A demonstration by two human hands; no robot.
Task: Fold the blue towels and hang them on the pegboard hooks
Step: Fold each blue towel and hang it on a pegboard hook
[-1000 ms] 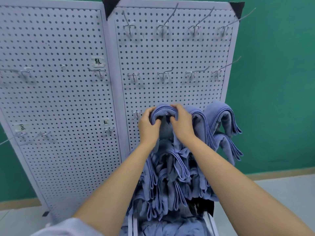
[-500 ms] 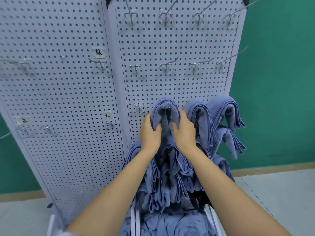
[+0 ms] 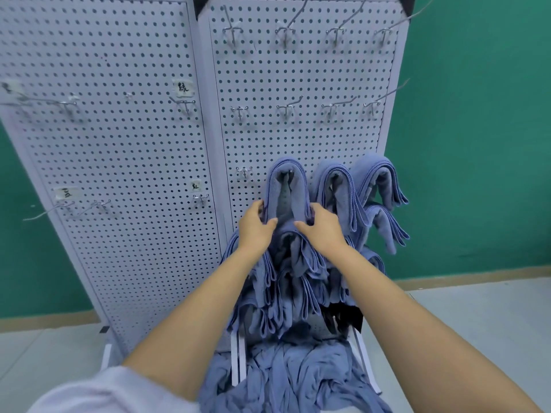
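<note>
A folded blue towel hangs draped over a hook on the right white pegboard. My left hand grips its left hanging side and my right hand grips its right side, thumbs in front. Beside it to the right hang two more folded blue towels, with others on lower hooks below. Several more folded towels hang under my hands. A heap of unfolded blue towels lies at the board's foot.
Bare metal hooks stick out of the upper rows of the right board. The left pegboard carries a few bare hooks and small paper labels. A green wall stands behind and a pale floor lies below.
Both hands slid down from the top fold of the towel to its hanging sides, and the towel now sits draped over the hook. The view shifted slightly downward.
</note>
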